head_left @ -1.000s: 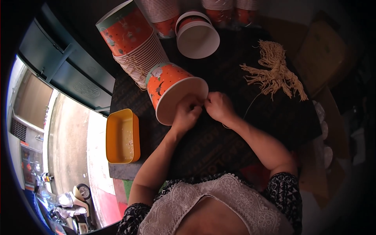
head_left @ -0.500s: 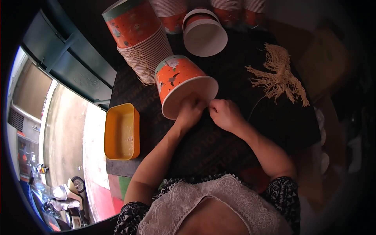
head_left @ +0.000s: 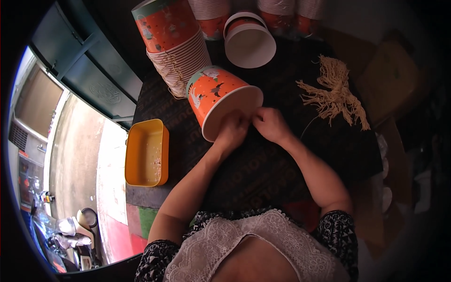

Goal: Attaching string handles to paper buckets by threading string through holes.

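An orange paper bucket [head_left: 218, 96] with a green base band and printed figures lies tilted on the dark table, its white mouth toward me. My left hand [head_left: 233, 130] reaches into the mouth, fingers curled near the right part of the rim. Against that same rim, from outside, my right hand [head_left: 271, 123] is closed in a pinch, its fingertips almost meeting the left ones. Whatever is between the fingers is too small or hidden to make out. To the right lies a bundle of beige strings [head_left: 334, 91]; one thin strand trails from it toward my right wrist.
A tall nested stack of orange buckets [head_left: 176, 47], tied with twine, stands at the back left. Another white-mouthed bucket [head_left: 250, 46] lies tilted at the back, with more stacks behind. A yellow tub [head_left: 147, 152] sits at the table's left edge, beside a metal door [head_left: 94, 70].
The bucket has turned slightly, its rim tipping up a little on the right. Both hands have stayed at the rim and shifted slightly with it. The whole view has moved a bit.
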### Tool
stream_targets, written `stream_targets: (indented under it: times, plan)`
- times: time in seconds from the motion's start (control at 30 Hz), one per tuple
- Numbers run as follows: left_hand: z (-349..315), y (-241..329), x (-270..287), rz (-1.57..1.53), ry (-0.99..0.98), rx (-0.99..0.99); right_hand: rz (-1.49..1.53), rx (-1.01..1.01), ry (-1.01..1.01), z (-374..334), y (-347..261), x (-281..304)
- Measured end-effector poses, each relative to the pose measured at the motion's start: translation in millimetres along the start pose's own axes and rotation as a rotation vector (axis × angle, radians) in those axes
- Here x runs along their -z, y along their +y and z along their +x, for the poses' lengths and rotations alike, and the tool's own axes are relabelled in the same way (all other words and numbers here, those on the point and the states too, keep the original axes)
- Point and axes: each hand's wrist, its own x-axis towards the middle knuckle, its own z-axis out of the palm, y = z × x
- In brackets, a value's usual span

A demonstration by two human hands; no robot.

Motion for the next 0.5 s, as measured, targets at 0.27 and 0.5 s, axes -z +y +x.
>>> stream_targets:
  times: [0.27,0.5]
  plan:
    - [-2,26,10,-0.128,-0.143,0.332,0.349,-0.156,-0.133,-10,-3,21]
    - [-6,21,10,-0.192,-0.173,0.242,0.343,-0.087,-0.085,-11,-3,23]
